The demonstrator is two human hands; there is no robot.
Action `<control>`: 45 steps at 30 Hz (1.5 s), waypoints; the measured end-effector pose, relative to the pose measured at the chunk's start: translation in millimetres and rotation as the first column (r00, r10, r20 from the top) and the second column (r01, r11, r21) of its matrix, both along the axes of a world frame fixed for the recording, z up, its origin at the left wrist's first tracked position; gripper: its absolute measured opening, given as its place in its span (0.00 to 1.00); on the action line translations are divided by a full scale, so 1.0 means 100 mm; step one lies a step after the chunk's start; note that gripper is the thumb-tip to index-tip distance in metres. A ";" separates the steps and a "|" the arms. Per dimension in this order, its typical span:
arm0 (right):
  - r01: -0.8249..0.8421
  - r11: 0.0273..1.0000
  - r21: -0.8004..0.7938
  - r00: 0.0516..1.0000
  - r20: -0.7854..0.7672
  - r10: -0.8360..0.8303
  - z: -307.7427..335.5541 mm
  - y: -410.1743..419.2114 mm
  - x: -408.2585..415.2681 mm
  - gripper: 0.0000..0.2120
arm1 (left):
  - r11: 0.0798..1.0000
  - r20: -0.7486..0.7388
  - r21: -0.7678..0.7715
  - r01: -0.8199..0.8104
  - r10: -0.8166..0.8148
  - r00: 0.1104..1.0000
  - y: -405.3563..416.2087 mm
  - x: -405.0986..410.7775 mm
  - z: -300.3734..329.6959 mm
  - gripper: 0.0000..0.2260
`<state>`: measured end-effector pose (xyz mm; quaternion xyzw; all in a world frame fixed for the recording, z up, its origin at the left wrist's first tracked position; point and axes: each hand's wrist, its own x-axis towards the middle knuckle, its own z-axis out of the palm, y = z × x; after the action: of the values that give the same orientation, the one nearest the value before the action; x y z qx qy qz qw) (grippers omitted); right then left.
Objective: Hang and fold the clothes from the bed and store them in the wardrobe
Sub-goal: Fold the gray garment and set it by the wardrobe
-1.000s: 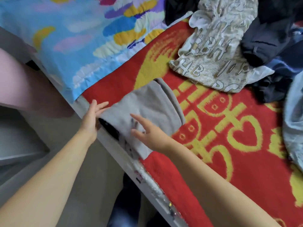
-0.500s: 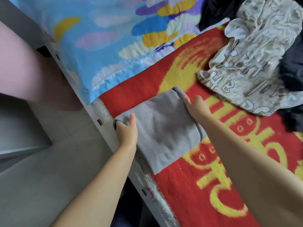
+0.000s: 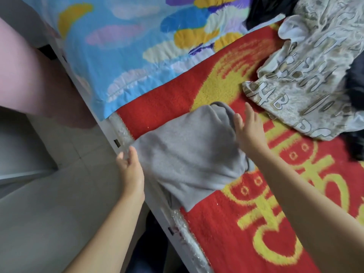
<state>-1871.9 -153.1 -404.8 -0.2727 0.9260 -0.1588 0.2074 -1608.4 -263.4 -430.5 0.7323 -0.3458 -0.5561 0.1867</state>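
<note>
Since half a second ago, we see both hands let go of the folded grey garment (image 3: 189,154): the left one had pinched its near-left corner and the right one had clutched its far edge, and now each has drawn back with fingers straightened.

The grey garment lies flat on the red and yellow blanket (image 3: 256,223), at the left edge of the bed, its near-left part hanging slightly over the white bed rail (image 3: 118,142). Its rolled darker hem sits at the far corner.

The left hand (image 3: 131,170) is just beside the garment's near-left corner, its grip released, fingers loose and pointing away from us; we cannot tell whether its fingertips touch the cloth. The right hand (image 3: 249,131) rests at the garment's right edge, grip released too, fingers spread and straight, the thumb side against the hem.

Farther off, a blue patterned pillow (image 3: 128,46) covers the far-left of the bed. To the far right a beige printed garment (image 3: 307,79) lies crumpled, with dark clothes (image 3: 356,83) beside it. Pale floor tiles (image 3: 49,194) show on the left.
</note>
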 end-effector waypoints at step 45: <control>-0.035 0.996 -0.077 0.963 0.265 0.055 0.15 -0.58 -0.13 0.15 | 0.878 -0.456 0.450 0.164 0.068 0.888 -0.19 -0.70 0.41 0.21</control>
<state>-1885.3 -211.0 -389.5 -0.2771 0.8769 -0.2222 0.3238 -1678.6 -282.5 -389.3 0.5942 -0.1629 -0.7851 0.0626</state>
